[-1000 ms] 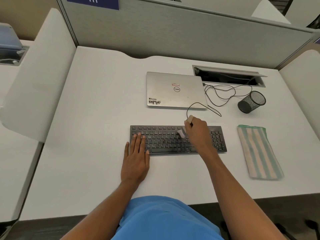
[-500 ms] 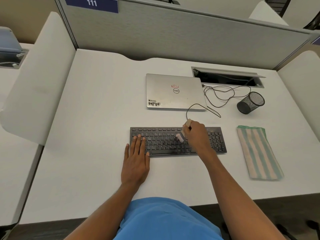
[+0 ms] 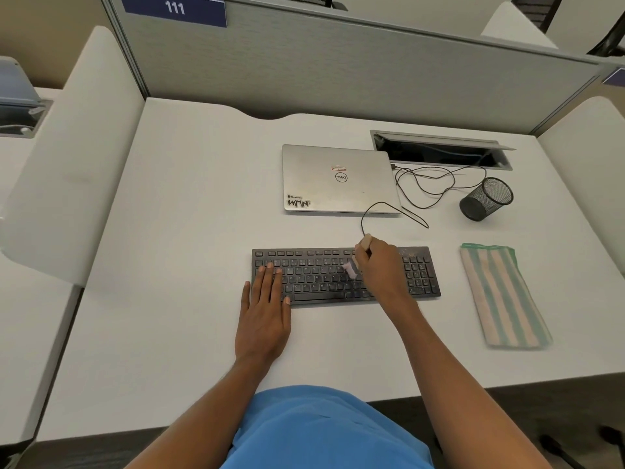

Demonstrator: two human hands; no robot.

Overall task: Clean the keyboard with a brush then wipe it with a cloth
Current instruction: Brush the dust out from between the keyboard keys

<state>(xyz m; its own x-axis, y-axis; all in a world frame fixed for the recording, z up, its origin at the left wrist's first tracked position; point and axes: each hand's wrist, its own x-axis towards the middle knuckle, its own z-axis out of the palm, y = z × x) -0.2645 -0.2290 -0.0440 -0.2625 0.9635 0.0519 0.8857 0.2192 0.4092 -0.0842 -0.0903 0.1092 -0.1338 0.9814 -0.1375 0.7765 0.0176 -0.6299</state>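
Brush [image 3: 351,268] shifted slightly leftward, gripped by right hand [image 3: 384,270]; left hand [image 3: 263,314] flat, open on black keyboard [image 3: 314,279]; keycaps may be snagged.

Brush [image 3: 351,268]: bristles shifted slightly left along the keyboard's [image 3: 314,277] middle rows. Right hand [image 3: 384,269]: moved left with it, over the keys' right half.

The desk [image 3: 189,265] has a smooth, matt white top. The keyboard [image 3: 314,275] looks like matt black plastic, with pale dust on its right end. The laptop [image 3: 338,179] has a brushed silver lid that looks like metal, with 2 stickers. The pen cup [image 3: 487,199] is black wire mesh. The cloth [image 3: 504,296] is soft woven fabric. The partition [image 3: 338,69] looks like rough grey fabric.
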